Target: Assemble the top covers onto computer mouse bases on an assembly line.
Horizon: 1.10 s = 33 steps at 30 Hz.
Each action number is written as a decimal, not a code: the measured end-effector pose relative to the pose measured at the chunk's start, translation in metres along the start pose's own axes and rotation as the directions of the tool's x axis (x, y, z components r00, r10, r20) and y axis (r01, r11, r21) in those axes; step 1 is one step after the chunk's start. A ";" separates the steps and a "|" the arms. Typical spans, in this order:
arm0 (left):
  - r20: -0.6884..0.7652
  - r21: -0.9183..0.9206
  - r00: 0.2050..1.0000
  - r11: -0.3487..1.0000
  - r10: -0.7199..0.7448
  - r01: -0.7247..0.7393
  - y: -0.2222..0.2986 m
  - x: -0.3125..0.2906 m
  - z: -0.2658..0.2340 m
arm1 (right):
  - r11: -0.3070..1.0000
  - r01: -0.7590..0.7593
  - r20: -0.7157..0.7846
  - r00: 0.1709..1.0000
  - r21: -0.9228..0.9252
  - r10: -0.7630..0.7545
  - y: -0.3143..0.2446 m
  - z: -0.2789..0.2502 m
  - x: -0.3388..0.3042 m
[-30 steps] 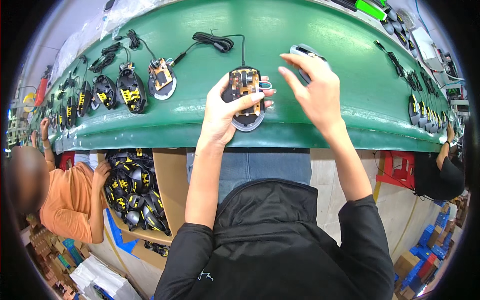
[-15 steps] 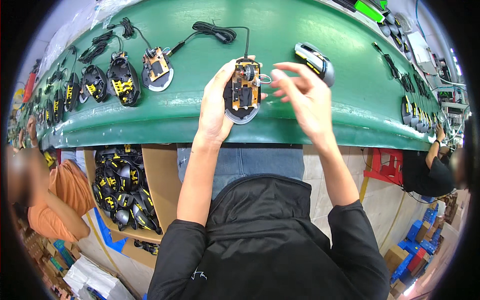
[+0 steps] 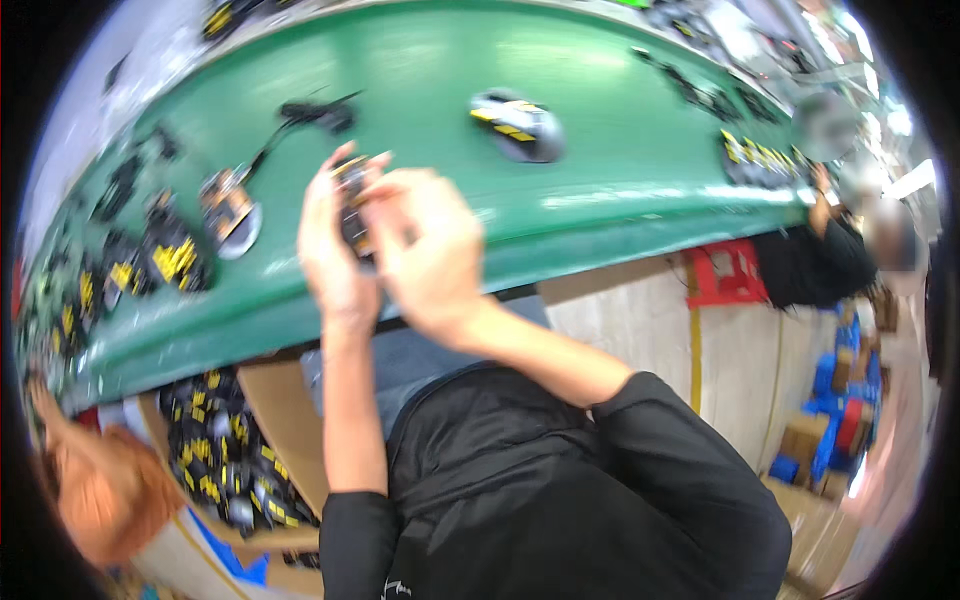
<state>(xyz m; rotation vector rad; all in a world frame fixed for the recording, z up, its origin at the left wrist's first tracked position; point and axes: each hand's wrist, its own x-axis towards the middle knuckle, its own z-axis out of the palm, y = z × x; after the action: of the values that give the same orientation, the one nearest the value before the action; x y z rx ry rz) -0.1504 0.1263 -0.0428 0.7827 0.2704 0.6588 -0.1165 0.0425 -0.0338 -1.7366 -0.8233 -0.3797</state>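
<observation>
My left hand (image 3: 333, 250) grips an opened computer mouse (image 3: 352, 205) from its left side, above the near edge of the green bench. Part of an orange circuit board shows in it. Over the mouse's right side lies my right hand (image 3: 430, 245), its fingers bent inward and blurred by motion, hiding much of the board. Whether those fingers pinch anything cannot be made out. A grey, black and yellow mouse cover (image 3: 518, 125) rests on the bench to the right of my hands. Another opened mouse base (image 3: 230, 212) with its board lies to the left.
Several black and yellow mouse shells (image 3: 175, 255) line the left of the green bench (image 3: 600, 190). More mice (image 3: 760, 160) stand in a row at right, near a person's hand (image 3: 822, 185). Below left is a carton (image 3: 275, 420) of mouse shells, beside a person in orange (image 3: 115, 490).
My right hand has come from beside the mouse onto it, its fingers curling. The whole view has turned and shifted, and is now blurred. My left hand still holds the mouse.
</observation>
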 end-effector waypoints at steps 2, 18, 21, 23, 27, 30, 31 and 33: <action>-0.010 0.037 1.000 0.999 0.006 -0.005 0.001 -0.002 -0.007 | 0.958 0.179 0.104 0.982 -0.223 -0.159 0.000 0.010 -0.016; -0.026 0.149 0.997 0.987 0.067 -0.062 0.011 -0.002 -0.015 | 0.594 0.793 0.643 0.527 -0.137 -0.555 0.024 -0.039 0.025; -0.068 0.097 0.996 0.994 0.057 -0.051 0.012 0.002 -0.018 | 0.790 0.613 0.654 0.595 0.006 -0.467 0.030 -0.055 0.051; -0.057 0.064 0.998 0.998 0.008 -0.004 0.016 0.001 -0.014 | 0.840 0.498 0.512 0.790 -0.218 -0.336 0.041 -0.068 0.073; -0.016 0.051 1.000 0.999 -0.003 0.004 0.015 -0.001 -0.006 | 0.633 0.406 0.328 0.913 -0.659 -0.244 0.103 -0.092 0.091; -0.017 0.031 1.000 0.999 -0.024 0.025 0.019 -0.001 -0.006 | 0.803 0.225 0.363 0.932 -0.552 -0.012 0.105 -0.099 0.089; -0.012 0.024 1.000 0.999 -0.025 0.026 0.019 -0.002 -0.007 | 0.809 0.171 0.343 0.938 -0.562 0.040 0.098 -0.097 0.085; -0.030 0.038 0.999 0.999 -0.023 0.024 0.021 -0.003 -0.006 | 0.836 0.141 0.305 0.952 -0.531 0.033 0.074 -0.085 0.081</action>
<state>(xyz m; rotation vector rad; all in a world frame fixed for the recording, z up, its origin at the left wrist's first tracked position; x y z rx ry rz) -0.1651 0.1388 -0.0318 0.8063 0.3197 0.6447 0.0051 -0.0195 -0.0073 -2.3563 -1.0577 -0.4207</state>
